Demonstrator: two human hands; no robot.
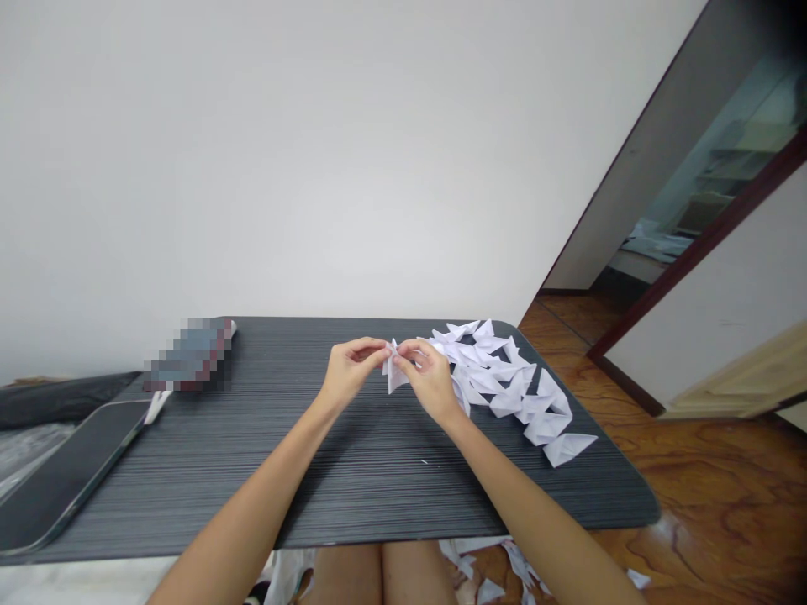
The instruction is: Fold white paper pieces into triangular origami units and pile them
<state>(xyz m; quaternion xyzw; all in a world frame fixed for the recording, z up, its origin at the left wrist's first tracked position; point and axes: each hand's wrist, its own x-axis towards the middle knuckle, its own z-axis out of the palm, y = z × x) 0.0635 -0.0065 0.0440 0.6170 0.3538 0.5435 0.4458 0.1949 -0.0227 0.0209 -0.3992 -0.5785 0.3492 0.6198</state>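
Between my two hands, above the middle of the dark table (252,470), is a small folded piece of white paper (396,378). My left hand (353,363) pinches its left side between thumb and fingers. On the other side, my right hand (431,374) grips it the same way, thumb in front. Its lower part hangs down as a pointed flap; the fingertips cover some of the folds. Just right of my right hand lies a spread of several folded white paper boats (504,370), some overlapping one another.
A phone-like dark slab (76,470) lies at the table's left edge, with a blurred-out object (189,357) behind it. A white wall (378,168) rises behind the table. Paper scraps (490,591) lie on the wooden floor (725,504) below the front edge.
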